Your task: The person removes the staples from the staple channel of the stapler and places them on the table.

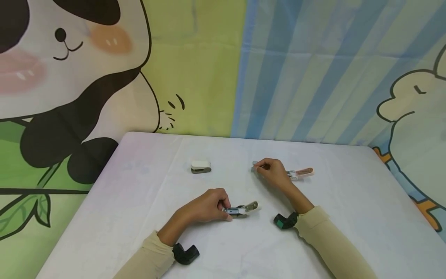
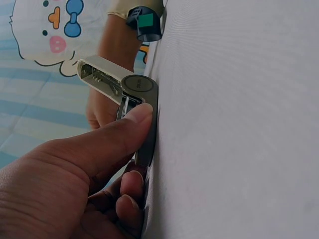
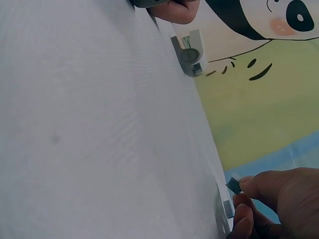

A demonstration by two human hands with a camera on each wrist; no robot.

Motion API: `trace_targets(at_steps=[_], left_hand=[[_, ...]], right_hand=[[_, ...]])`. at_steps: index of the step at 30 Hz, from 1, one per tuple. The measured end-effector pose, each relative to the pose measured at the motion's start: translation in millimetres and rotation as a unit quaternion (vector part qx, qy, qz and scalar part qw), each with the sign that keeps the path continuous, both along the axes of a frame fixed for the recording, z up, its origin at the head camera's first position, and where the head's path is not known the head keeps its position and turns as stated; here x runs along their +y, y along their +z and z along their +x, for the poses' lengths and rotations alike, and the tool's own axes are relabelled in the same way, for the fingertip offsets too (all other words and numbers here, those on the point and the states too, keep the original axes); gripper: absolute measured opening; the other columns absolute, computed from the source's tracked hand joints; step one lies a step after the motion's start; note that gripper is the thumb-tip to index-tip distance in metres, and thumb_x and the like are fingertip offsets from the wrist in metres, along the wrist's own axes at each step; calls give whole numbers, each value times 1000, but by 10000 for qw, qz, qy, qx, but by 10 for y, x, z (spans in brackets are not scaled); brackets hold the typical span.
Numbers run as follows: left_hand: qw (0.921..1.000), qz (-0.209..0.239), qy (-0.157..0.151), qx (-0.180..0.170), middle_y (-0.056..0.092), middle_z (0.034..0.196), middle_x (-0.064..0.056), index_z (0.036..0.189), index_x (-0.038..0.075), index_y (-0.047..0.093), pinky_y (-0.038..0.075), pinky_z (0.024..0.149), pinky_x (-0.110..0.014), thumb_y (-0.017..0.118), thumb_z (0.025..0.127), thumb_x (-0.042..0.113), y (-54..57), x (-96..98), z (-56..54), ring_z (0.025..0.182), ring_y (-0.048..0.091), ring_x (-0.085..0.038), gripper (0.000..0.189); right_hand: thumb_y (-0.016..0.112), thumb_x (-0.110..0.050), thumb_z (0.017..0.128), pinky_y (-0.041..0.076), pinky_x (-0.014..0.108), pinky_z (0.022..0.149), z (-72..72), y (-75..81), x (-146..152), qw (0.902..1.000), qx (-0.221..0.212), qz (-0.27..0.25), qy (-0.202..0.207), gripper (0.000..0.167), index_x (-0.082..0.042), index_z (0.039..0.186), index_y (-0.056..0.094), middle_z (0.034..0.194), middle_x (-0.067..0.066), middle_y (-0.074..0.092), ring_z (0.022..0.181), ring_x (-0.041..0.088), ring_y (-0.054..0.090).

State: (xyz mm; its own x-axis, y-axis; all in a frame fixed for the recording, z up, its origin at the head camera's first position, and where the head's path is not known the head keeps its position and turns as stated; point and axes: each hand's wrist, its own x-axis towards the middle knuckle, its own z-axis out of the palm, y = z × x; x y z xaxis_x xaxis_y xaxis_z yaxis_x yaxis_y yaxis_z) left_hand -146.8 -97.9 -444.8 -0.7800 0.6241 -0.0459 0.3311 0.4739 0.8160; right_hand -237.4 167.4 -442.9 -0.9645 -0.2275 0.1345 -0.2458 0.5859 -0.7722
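Observation:
My left hand (image 1: 207,205) holds a grey-and-white stapler (image 1: 240,211) low over the white table. The stapler's top arm is swung up and back, baring the metal magazine; in the left wrist view my thumb presses the side of the stapler (image 2: 147,132). Farther off to the right, my right hand (image 1: 274,173) pinches a small grey block (image 3: 233,185), which looks like a strip of staples, between thumb and finger. A second small grey piece (image 3: 228,209) lies on the table just below those fingertips. Behind my right hand lies an opened stapler with a pink top (image 1: 304,171), partly hidden.
A closed white-and-grey stapler (image 1: 201,166) stands toward the back left of the table (image 1: 139,193). Behind the table hangs a cloth with cartoon prints (image 1: 195,69). Black wrist cameras (image 1: 186,254) sit at both cuffs.

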Motion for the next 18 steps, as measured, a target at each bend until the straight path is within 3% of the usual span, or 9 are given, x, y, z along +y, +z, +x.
trace_targets(at_steps=[7, 18], left_hand=[[10000, -18, -19, -7, 56, 79, -1, 88, 15, 64, 42, 60, -24, 84, 77, 18, -5, 2, -2, 68, 50, -8, 23], [10000, -53, -22, 17, 55, 80, 0, 88, 15, 64, 43, 61, -24, 84, 77, 18, 2, 4, -2, 69, 50, -8, 23]], right_hand=[[71, -7, 89, 45, 27, 60, -18, -80, -4, 9997, 37, 251, 61, 5, -5, 91, 74, 88, 7, 69, 70, 17, 56], [70, -6, 88, 45, 33, 65, 20, -39, 29, 9980, 31, 632, 73, 6, -6, 91, 76, 87, 5, 67, 74, 18, 56]])
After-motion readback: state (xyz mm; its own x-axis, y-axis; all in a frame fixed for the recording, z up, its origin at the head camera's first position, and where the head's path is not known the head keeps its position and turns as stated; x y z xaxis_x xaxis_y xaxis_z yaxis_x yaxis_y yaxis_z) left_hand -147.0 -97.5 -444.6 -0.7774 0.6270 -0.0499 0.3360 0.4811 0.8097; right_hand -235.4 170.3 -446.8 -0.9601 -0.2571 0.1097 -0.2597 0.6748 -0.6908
